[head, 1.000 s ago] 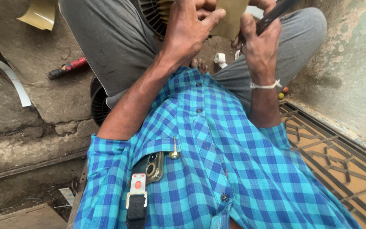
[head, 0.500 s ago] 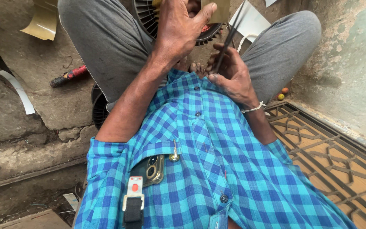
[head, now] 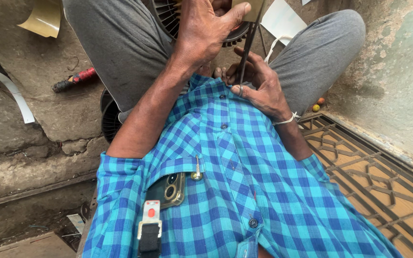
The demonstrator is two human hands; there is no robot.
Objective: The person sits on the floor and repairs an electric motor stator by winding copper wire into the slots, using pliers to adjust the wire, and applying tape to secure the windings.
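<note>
My left hand (head: 206, 36) is raised over my lap, fingers closed on a tan piece of paper (head: 242, 7) at the top edge of the view. Behind it, between my knees, sits a round black ribbed motor part (head: 166, 14). My right hand (head: 259, 88) rests close to my chest and grips a pair of slim scissors (head: 248, 45) by the handle loops. The blades point up and reach the tan paper beside my left thumb. Whether the blades are cutting is hidden by the hand.
A second black ribbed round part (head: 108, 117) lies under my left thigh. A red-handled tool (head: 75, 80), a tan sheet (head: 41, 19) and a white strip (head: 13, 93) lie on the rough stone floor. White paper (head: 283, 21) sits by my right knee. Patterned metal grate (head: 359, 157) and wall (head: 397, 71) at right.
My right hand has come down from beside my left hand to near my chest, turning the scissors so the blades point upward. My left hand stays raised on the paper.
</note>
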